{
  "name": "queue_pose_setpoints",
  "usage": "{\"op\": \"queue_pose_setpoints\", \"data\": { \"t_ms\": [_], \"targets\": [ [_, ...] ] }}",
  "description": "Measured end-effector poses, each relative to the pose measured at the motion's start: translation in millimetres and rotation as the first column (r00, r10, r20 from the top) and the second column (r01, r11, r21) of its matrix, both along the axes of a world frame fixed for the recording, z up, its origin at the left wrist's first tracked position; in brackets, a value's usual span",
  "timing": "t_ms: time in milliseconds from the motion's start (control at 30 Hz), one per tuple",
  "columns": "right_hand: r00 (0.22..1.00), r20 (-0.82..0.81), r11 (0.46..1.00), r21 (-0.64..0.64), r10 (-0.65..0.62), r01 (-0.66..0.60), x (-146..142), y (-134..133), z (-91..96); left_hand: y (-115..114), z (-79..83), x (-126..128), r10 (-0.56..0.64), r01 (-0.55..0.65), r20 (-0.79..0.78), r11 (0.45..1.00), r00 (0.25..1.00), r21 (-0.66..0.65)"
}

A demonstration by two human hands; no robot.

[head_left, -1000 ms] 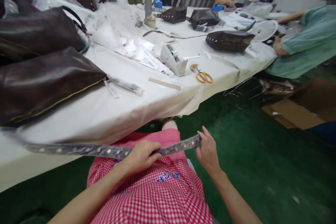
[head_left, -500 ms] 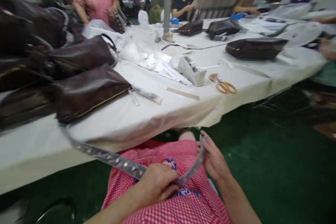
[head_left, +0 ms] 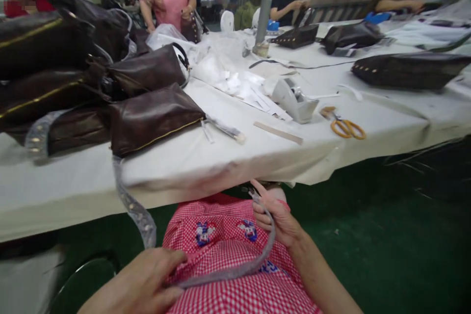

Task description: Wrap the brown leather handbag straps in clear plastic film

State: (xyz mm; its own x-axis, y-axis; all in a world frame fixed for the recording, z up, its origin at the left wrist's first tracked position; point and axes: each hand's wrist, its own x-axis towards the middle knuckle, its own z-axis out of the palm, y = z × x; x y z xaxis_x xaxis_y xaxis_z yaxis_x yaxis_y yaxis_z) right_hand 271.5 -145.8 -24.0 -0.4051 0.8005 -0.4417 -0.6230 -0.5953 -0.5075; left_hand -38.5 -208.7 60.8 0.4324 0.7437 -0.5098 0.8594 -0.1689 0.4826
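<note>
A long grey studded strap (head_left: 235, 269) wrapped in clear film curves across my lap over a red checked apron (head_left: 224, 240). My right hand (head_left: 274, 216) is closed on the strap's end just below the table edge. My left hand (head_left: 143, 282) pinches the strap low at the bottom of the view. From there the strap rises up over the table edge toward a dark brown leather bag (head_left: 154, 117) lying on the white table (head_left: 191, 162).
More brown bags (head_left: 44, 83) are piled at the left. A tape dispenser (head_left: 294, 100), orange-handled scissors (head_left: 344, 125), a wooden stick (head_left: 277, 132) and paper scraps lie on the table. Other people work at the far side. Green floor lies to the right.
The view has swung up and left. My left hand slid down along the strap toward me, and my right hand lifted its end, so the strap now bows in a curve.
</note>
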Motion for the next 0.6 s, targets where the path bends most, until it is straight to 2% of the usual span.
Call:
{"op": "queue_pose_setpoints", "data": {
  "t_ms": [100,200,300,400,467,500,567,600],
  "targets": [
    [0.991,0.095,0.995,0.028,-0.095,0.092,-9,4,10.1,21,14.7,25,-0.031,0.037,0.089,0.997,0.996,-0.072],
    [0.958,0.219,0.980,0.111,-0.184,0.163,-21,8,20.3,44,18.8,71,0.017,-0.013,0.278,1.000,0.960,-0.014],
    [0.908,0.318,0.952,0.224,-0.272,0.207,-33,10,22.9,55,1.4,115,0.139,-0.120,0.467,0.990,0.873,-0.071],
    [0.831,0.435,0.920,0.331,-0.346,0.210,-33,11,13.9,56,-27.1,137,0.316,-0.265,0.574,0.949,0.755,-0.173],
    [0.739,0.562,0.903,0.404,-0.370,0.145,-26,8,4.8,56,-42.5,137,0.434,-0.314,0.625,0.901,0.649,-0.299],
    [0.667,0.630,0.889,0.446,-0.396,0.106,-20,6,0.6,56,-47.5,135,0.495,-0.324,0.632,0.868,0.595,-0.376],
    [0.463,0.727,0.825,0.564,-0.507,0.017,-9,2,-5.6,58,-52.1,127,0.599,-0.332,0.625,0.799,0.500,-0.501],
    [0.351,0.738,0.773,0.632,-0.577,-0.057,-4,0,-7.6,58,-52.0,124,0.635,-0.330,0.621,0.771,0.460,-0.545]
  ]
}}
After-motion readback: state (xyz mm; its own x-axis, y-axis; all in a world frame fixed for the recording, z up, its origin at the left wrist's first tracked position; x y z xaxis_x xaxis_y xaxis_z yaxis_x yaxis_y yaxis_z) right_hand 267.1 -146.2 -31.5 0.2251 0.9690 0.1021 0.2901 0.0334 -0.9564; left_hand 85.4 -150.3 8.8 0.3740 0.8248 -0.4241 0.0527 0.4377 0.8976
